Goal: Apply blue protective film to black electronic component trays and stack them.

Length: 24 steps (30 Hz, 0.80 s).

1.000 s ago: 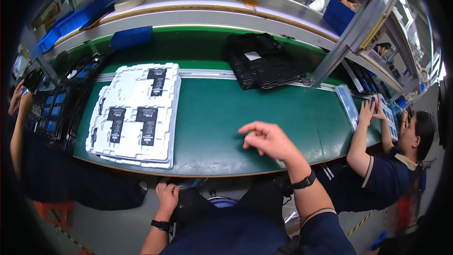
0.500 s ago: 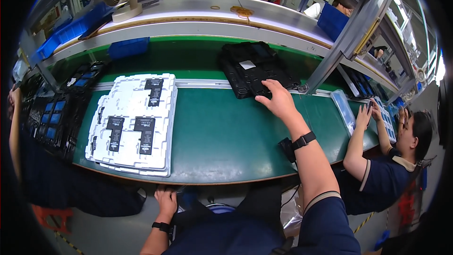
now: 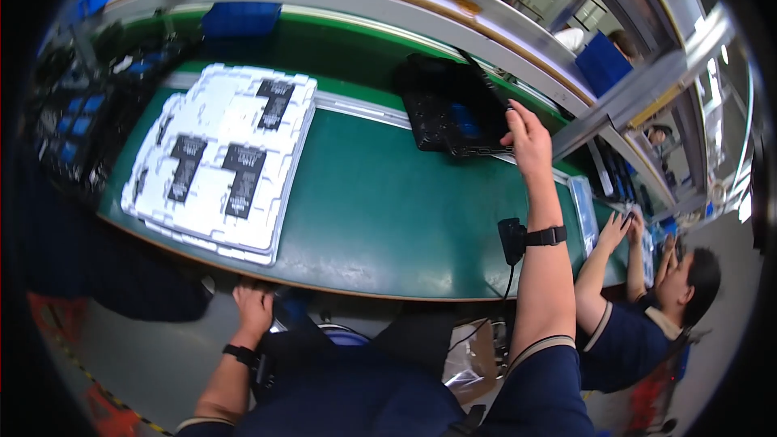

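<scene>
Since the earlier frame, our right hand (image 3: 530, 136) has reached farther forward to the upper black tray (image 3: 483, 81), whose near right edge is now raised and tilted above the lower black tray (image 3: 441, 131). Nearest us, our left hand (image 3: 254, 307) rests at the front edge of the green tabletop (image 3: 388, 218), its fingers loosely bent; we cannot tell whether they hold anything. On the left of the tabletop lies a stack of white trays (image 3: 217, 117), with black L-shaped parts (image 3: 241, 180) set in the top one. On our right wrist is a dark band (image 3: 547, 236), with a small black box (image 3: 511, 240) on a cord just beside it. Beyond that, our right fingers are bent closed on the edge of the upper black tray, thumb against it; the other hand is well apart from it. Blue pieces (image 3: 465, 120) show in the dark space beneath the raised tray. Both black trays lie across the far rail (image 3: 364, 108), partly over the dark green strip (image 3: 340, 57) behind. To our right, a co-worker (image 3: 639, 328) holds up both hands near a clear bluish package (image 3: 581, 209). Farthest back, a blue bin (image 3: 241, 19) sits under the long shelf (image 3: 364, 2).
</scene>
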Tool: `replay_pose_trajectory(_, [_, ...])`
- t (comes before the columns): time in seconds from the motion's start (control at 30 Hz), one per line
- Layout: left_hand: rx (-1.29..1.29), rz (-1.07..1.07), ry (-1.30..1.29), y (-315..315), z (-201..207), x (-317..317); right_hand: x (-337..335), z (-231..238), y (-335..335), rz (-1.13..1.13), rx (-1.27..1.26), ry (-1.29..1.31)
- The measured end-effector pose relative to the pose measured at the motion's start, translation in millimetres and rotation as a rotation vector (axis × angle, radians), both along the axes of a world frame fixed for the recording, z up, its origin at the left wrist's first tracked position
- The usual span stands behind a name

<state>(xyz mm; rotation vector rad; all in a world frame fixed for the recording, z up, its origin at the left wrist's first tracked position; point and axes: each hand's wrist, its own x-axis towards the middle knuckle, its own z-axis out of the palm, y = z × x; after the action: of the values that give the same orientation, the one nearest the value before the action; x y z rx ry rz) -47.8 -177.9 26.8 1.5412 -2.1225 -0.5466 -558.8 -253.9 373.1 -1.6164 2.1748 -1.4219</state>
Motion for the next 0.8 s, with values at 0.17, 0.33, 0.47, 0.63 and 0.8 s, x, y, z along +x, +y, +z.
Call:
replay_pose_trajectory(0.17, [-0.064,0.031,0.043,0.4,1.8,-0.5,-17.0,15.1,3.4,-0.06,0.074,-0.074])
replay_pose_trajectory(0.33, [-0.049,0.025,0.053,3.1,3.2,-3.0,-18.8,14.4,4.1,-0.045,0.058,-0.131])
replay_pose_trajectory(0.47, [-0.049,0.035,0.057,2.5,2.7,-7.6,-6.5,-1.6,2.5,0.061,0.061,-0.014])
replay_pose_trajectory(0.63, [-0.07,0.036,0.052,0.2,4.0,-2.8,21.0,-38.6,-2.4,0.112,0.166,0.476])
replay_pose_trajectory(0.8, [-0.047,0.042,0.032,-1.2,2.6,1.9,33.3,-58.8,-0.5,0.136,0.129,0.468])
